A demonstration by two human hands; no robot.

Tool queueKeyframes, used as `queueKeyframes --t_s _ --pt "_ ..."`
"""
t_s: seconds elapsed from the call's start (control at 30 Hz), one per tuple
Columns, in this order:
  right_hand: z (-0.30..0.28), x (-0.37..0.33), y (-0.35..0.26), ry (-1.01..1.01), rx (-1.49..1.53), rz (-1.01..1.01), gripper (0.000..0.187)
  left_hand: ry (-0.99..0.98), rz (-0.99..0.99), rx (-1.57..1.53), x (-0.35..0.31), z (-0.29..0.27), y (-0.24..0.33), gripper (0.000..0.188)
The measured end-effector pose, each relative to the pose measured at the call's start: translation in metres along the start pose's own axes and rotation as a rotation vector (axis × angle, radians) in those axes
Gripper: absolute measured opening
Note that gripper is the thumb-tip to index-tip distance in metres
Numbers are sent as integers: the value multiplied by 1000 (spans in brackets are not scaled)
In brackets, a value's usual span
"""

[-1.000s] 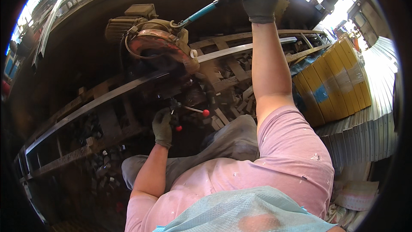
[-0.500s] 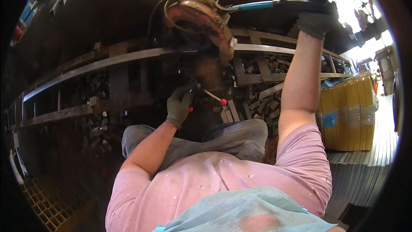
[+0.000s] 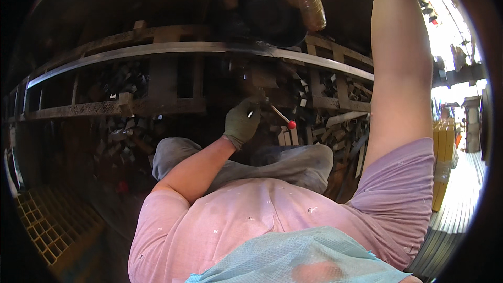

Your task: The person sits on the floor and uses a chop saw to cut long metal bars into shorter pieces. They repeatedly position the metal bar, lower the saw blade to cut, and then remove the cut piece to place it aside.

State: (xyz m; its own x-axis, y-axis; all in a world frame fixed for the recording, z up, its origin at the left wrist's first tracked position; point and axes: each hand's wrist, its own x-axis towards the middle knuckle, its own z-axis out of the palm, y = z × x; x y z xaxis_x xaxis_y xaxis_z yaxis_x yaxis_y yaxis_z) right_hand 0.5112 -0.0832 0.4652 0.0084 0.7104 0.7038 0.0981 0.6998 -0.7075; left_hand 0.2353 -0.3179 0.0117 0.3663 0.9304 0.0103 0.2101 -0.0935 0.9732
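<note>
My left hand [image 3: 242, 126], in a dark green glove, is closed in front of the vise area of a cut-off saw. A small bright spot shows at its fingers, but I cannot make out what it is. Just right of that hand, a thin lever ends in a red knob [image 3: 292, 124]. A long metal bar [image 3: 157, 49] lies across the frame beyond the hand. The saw's head [image 3: 262, 8] stands raised above the bar, with a plastic bottle [image 3: 313, 13] on it. My right arm [image 3: 401, 36] reaches up past the top edge, so its hand is out of sight.
Many short metal offcuts [image 3: 335, 135] lie under the rusty frame [image 3: 173, 106]. A yellow grating [image 3: 50, 230] is at lower left. Stacked yellow pieces [image 3: 444, 152] and long metal lengths [image 3: 461, 194] stand at right.
The saw head has swung up and away from the bar. My right arm has stretched upward, taking its hand out of view. The left hand's fingers have drawn in beside the lever.
</note>
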Motion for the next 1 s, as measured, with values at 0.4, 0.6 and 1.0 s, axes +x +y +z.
queueKeyframes --t_s 0.4,0.6,1.0 --pt "21 38 75 76 -429 108 41 -74 44 30 2 -9 9 37" --pt "-8 -238 64 271 -652 117 32 -113 -18 351 0 -9 12 40" --pt "42 -529 98 -492 -867 1422 62 -361 -129 865 9 -9 30 31"
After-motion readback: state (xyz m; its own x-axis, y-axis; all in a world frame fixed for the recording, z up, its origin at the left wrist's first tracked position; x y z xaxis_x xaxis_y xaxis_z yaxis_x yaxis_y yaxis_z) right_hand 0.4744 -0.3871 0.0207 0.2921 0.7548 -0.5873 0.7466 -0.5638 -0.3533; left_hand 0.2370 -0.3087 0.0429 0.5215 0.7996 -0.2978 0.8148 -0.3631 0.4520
